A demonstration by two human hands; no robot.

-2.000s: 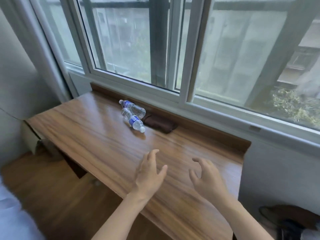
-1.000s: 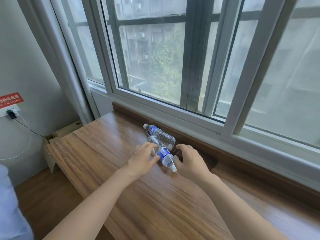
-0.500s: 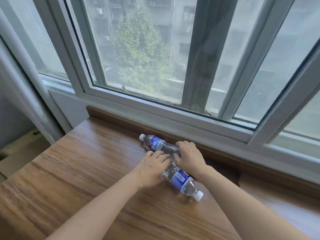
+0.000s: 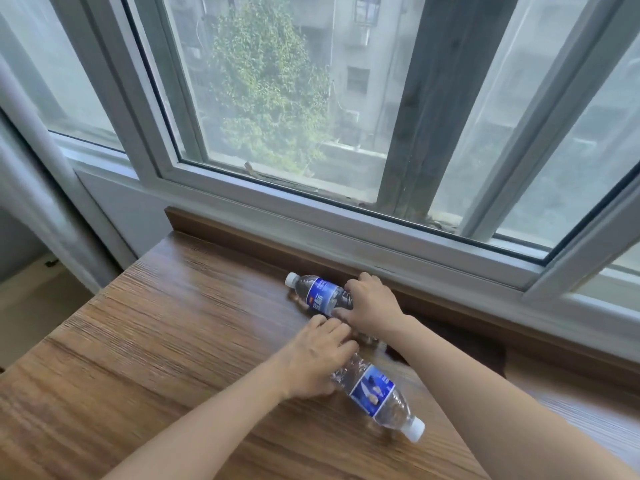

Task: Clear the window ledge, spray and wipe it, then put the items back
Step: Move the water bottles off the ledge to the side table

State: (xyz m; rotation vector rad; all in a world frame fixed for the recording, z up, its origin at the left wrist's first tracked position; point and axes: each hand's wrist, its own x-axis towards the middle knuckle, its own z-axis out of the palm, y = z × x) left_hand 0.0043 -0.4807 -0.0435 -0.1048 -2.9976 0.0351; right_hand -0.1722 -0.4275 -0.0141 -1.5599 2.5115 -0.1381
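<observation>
Two clear water bottles with blue labels lie on their sides on the wooden ledge (image 4: 156, 341). My right hand (image 4: 372, 306) grips the base end of the far bottle (image 4: 318, 294), whose white cap points left. My left hand (image 4: 317, 360) grips the base end of the near bottle (image 4: 375, 393), whose cap points toward the front right. A dark brown cloth (image 4: 460, 344) lies by the back rim, mostly hidden behind my right forearm.
A wooden back rim (image 4: 242, 233) runs under the white window frame (image 4: 311, 209). A grey curtain (image 4: 38, 188) hangs at the left. The ledge's left edge drops to the floor (image 4: 31, 292).
Both hands reached from the front of the ledge to the bottles and closed on them. The near bottle has swung so its cap points further toward me. The camera moved closer.
</observation>
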